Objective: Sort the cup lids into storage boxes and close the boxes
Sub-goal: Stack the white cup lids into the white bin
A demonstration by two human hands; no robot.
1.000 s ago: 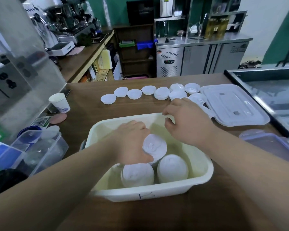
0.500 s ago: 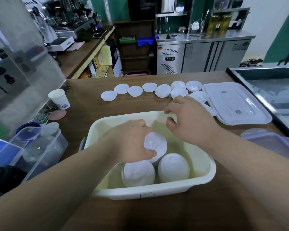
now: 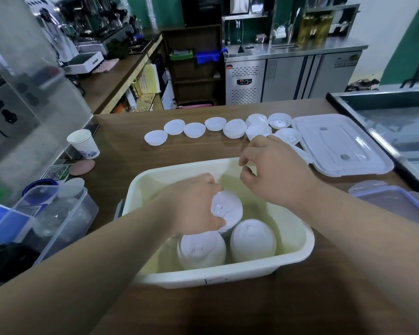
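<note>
While a stack of lids [image 3: 229,210] is gripped by the left hand [image 3: 191,204] inside the cream box [image 3: 228,274] at lower centre, the right hand [image 3: 276,172] is held above, fingers curled; any pinch cannot be told. Light, slippery lids are judged best taken by the rims.

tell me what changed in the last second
Nothing clearly moved; only the view shifted slightly. The left hand still grips the stack of lids inside the cream bin. The right hand stays over the bin's far rim, fingers curled; whether they pinch anything is unclear. The loose lids and the box lid lie as before.
</note>
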